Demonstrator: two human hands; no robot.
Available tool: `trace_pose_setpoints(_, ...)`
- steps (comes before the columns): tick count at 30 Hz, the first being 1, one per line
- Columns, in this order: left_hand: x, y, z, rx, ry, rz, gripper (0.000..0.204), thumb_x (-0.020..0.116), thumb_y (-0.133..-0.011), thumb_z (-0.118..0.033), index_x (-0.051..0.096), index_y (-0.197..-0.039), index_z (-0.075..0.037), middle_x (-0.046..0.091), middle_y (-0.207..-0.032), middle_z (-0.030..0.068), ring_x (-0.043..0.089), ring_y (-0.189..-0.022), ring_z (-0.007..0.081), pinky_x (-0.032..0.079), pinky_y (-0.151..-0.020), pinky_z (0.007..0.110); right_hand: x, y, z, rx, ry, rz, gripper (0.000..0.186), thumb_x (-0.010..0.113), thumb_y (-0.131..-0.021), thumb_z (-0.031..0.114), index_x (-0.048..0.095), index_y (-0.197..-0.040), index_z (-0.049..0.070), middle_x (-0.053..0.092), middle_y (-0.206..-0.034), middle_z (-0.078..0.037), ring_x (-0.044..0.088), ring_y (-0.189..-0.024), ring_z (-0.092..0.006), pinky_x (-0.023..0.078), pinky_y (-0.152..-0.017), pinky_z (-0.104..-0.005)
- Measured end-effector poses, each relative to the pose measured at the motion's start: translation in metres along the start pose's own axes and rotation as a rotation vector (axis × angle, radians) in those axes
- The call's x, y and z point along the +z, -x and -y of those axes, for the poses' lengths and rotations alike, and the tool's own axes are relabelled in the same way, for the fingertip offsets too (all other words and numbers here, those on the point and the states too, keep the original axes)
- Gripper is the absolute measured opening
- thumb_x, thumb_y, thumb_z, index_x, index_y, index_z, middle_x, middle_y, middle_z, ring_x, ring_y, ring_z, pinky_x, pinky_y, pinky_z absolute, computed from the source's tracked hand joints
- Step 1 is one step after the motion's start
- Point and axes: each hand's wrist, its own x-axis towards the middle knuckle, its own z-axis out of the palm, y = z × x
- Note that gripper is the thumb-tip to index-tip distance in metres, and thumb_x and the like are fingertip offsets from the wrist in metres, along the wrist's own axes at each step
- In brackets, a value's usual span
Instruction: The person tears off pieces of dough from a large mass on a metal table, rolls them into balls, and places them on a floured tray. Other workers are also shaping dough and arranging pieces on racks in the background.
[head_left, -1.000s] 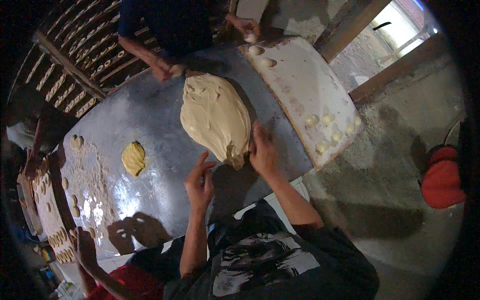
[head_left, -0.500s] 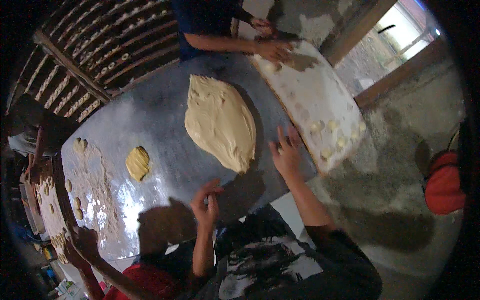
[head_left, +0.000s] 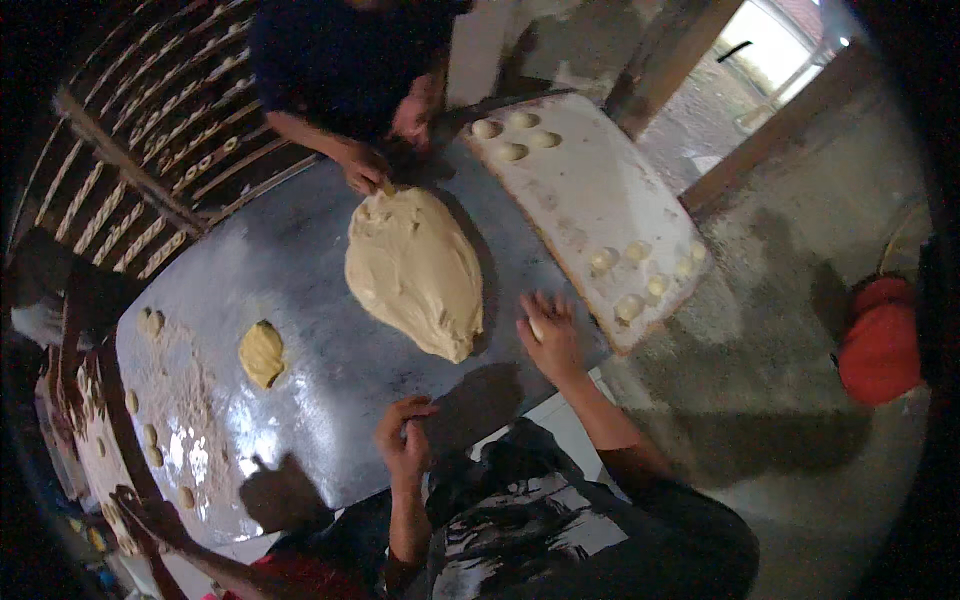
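A large pale mound of dough lies on the dark metal table, just beyond my hands. My left hand hovers near the table's front edge with its fingers curled in; what they hold, if anything, is hidden. To the right of the mound, my right hand is low over the tabletop, fingers stretched and apart. A small pale spot shows by its thumb, too unclear to name. Across the table, a co-worker's hand grips the mound's far end. A smaller yellow dough lump lies to the left.
A floured board at the right carries several small dough balls. At the left lie scattered flour, a few dough pieces and another person's arms. Slatted racks stand behind. A red object is at the far right.
The co-worker's hands have moved from the board to the mound's far end, uncovering dough balls on the board. My right hand has lowered slightly leftward; my left hand's fingers have curled in more.
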Motion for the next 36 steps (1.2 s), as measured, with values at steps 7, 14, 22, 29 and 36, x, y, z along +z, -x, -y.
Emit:
trace_pose_setpoints(7,0.004,0.017,0.010,0.011,0.051,-0.066,0.021,0.049,-0.095,-0.003,0.069,-0.088,0.002,0.072,-0.097,0.0177,0.070,-0.087,0.0261,0.056,-0.081,0.037,0.017,-0.004,0.007,-0.069,-0.069,-0.098,0.042,0.071,-0.090,0.022,0.068,-0.131,0.010,0.062,-0.136,-0.024,0.049,-0.135,-0.0478,0.034,-0.118,-0.0546)
trace_pose_setpoints(14,-0.012,0.024,-0.008,-0.033,-0.118,-0.036,0.018,0.052,-0.095,-0.006,0.068,-0.094,0.001,0.073,-0.095,0.0146,0.071,-0.085,0.0236,0.055,-0.077,0.035,-0.018,-0.033,0.017,-0.014,-0.178,-0.394,0.045,0.070,-0.094,0.026,0.065,-0.134,0.006,0.066,-0.128,-0.024,0.060,-0.124,-0.0406,0.045,-0.108,-0.0505)
trace_pose_setpoints(22,0.055,-0.022,-0.039,-0.329,-0.732,0.034,0.049,0.057,-0.102,-0.031,0.043,-0.138,0.000,0.070,-0.104,0.0251,0.073,-0.089,0.0331,0.057,-0.073,0.046,-0.006,-0.010,0.005,0.123,-0.024,-0.076,0.048,0.080,-0.082,0.040,0.068,-0.120,0.013,0.074,-0.086,-0.016,0.072,-0.079,-0.0400,0.056,-0.072,-0.0510)
trace_pose_setpoints(29,0.124,-0.060,0.017,-0.244,-1.272,0.148,0.076,0.056,-0.101,-0.048,0.032,-0.145,0.009,0.066,-0.108,0.0303,0.070,-0.095,0.0447,0.057,-0.077,0.054,-0.169,-0.079,-0.085,0.297,-0.478,-0.507,0.033,0.079,-0.084,0.016,0.071,-0.116,0.010,0.074,-0.093,-0.013,0.074,-0.081,-0.0275,0.057,-0.067,-0.0385)
trace_pose_setpoints(36,0.125,-0.055,0.006,-0.128,-0.799,-0.003,0.044,0.054,-0.102,-0.022,0.042,-0.134,0.006,0.065,-0.108,0.0309,0.066,-0.100,0.0495,0.053,-0.082,0.058,-0.152,-0.054,-0.188,0.430,0.225,-0.244,0.086,0.070,-0.094,0.037,0.024,-0.162,0.012,0.067,-0.121,-0.023,0.065,-0.108,-0.0412,0.049,-0.090,-0.0546)
